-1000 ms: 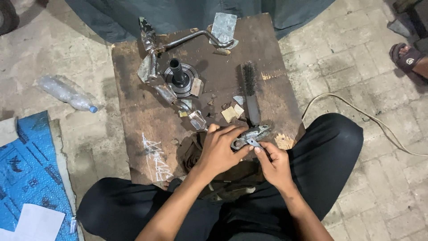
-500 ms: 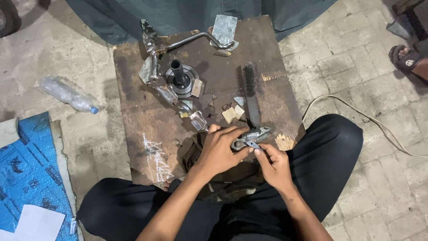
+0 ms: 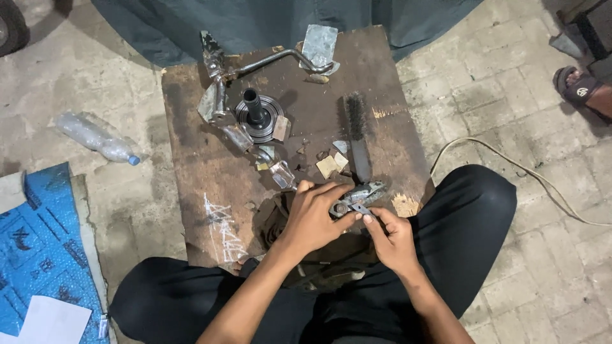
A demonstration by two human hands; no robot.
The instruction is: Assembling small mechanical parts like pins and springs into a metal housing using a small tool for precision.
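Note:
I sit on the floor at a low, stained wooden board [image 3: 210, 165]. A small grey metal part [image 3: 361, 196] lies at the board's near edge, and my left hand [image 3: 313, 215] presses down on its left end. My right hand [image 3: 390, 237] pinches a thin piece at the part's near side with its fingertips. Both hands sit close together over the board's front edge, above my black trousers.
On the board lie a wire brush [image 3: 357, 134], a round metal hub with a shaft [image 3: 257, 116], a bent metal rod [image 3: 271, 60], a metal plate [image 3: 319, 44] and small scraps. A plastic bottle [image 3: 95, 139] and blue sheet [image 3: 38, 242] are left; a cable [image 3: 510, 165] and another person's sandalled foot [image 3: 583, 89] are right.
My hands and the metal part have stayed almost in place; only small finger movements at the part.

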